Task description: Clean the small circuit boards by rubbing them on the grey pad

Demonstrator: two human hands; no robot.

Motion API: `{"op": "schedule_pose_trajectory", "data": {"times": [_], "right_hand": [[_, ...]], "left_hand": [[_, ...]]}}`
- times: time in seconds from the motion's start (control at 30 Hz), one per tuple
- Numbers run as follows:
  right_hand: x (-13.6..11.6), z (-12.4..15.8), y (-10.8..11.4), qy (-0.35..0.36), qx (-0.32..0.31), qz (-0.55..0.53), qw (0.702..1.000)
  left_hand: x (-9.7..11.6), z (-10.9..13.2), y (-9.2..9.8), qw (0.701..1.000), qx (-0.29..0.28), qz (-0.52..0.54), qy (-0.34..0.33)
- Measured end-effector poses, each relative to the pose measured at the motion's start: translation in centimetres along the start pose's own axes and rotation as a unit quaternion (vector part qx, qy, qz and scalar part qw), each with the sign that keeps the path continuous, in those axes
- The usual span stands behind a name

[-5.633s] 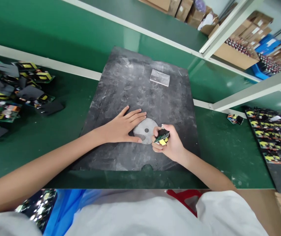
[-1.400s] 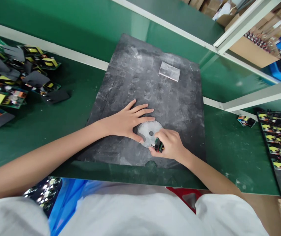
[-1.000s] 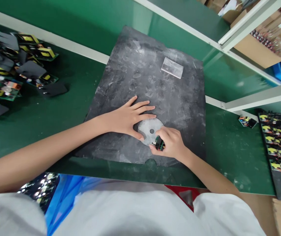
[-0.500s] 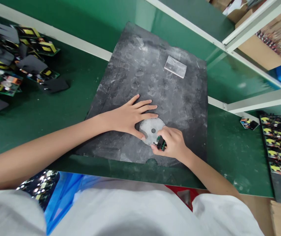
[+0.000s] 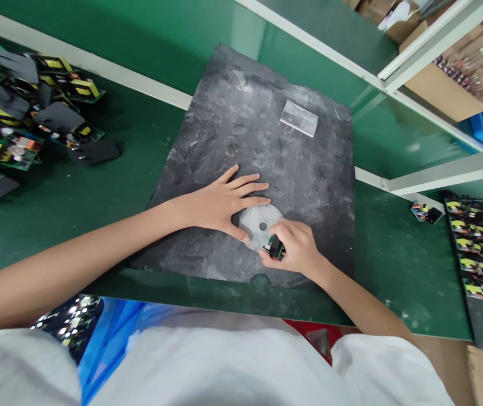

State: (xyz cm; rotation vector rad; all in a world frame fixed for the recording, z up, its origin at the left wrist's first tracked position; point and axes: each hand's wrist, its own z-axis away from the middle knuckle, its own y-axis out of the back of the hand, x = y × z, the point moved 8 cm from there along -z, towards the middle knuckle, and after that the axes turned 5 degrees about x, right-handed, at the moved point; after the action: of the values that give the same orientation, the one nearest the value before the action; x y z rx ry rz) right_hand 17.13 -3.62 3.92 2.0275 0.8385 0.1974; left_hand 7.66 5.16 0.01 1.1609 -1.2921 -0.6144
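The board (image 5: 276,247) is in the right hand (image 5: 295,247), above the lower right rim of the disc (image 5: 260,214), toward the near edge of the black mat (image 5: 241,141) on the green counter (image 5: 406,270); whether it touches the disc cannot be told. It looks light and stiff, with dark parts standing on it that would likely bend or snap under a hard squeeze, so the bare edges should be the safest hold, fingers kept off the taller pieces. The disc looks flat, rigid and fairly smooth, perhaps prone to slide, and is best steadied at its rim. The right hand pinches the board, thumb low on the near side and forefinger curled over from above, the other fingers folded behind; its forearm comes in from the counter's near edge, right of the mat. The left hand (image 5: 220,204) lies palm down, fingers spread toward the mat's right edge, thumb on the disc's left rim and the little finger side near its top; its forearm crosses the mat's near left corner.
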Motion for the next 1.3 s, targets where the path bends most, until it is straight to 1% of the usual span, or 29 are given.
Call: {"op": "schedule_pose_trajectory", "data": {"times": [0.23, 0.37, 0.67, 1.0, 1.3], "right_hand": [[0.1, 0.15, -0.14, -0.007, -0.004, 0.0, 1.0], [0.13, 0.19, -0.22, -0.007, -0.009, 0.001, 1.0], [0.04, 0.08, -0.08, -0.002, -0.002, 0.001, 1.0], [0.18, 0.13, -0.04, -0.009, -0.01, -0.007, 1.0], [0.17, 0.16, -0.13, -0.005, -0.013, -0.011, 1.0]], "left_hand": [[-0.07, 0.03, -0.1, 1.0, 0.008, -0.002, -0.005], [-0.01, -0.01, -0.1, 1.0, 0.005, -0.003, -0.004], [-0.04, -0.08, -0.14, 1.0, -0.008, -0.006, 0.005], [0.0, 0.03, -0.19, 1.0, 0.011, -0.007, -0.01], [-0.02, 0.04, -0.09, 1.0, 0.01, -0.003, -0.007]]}}
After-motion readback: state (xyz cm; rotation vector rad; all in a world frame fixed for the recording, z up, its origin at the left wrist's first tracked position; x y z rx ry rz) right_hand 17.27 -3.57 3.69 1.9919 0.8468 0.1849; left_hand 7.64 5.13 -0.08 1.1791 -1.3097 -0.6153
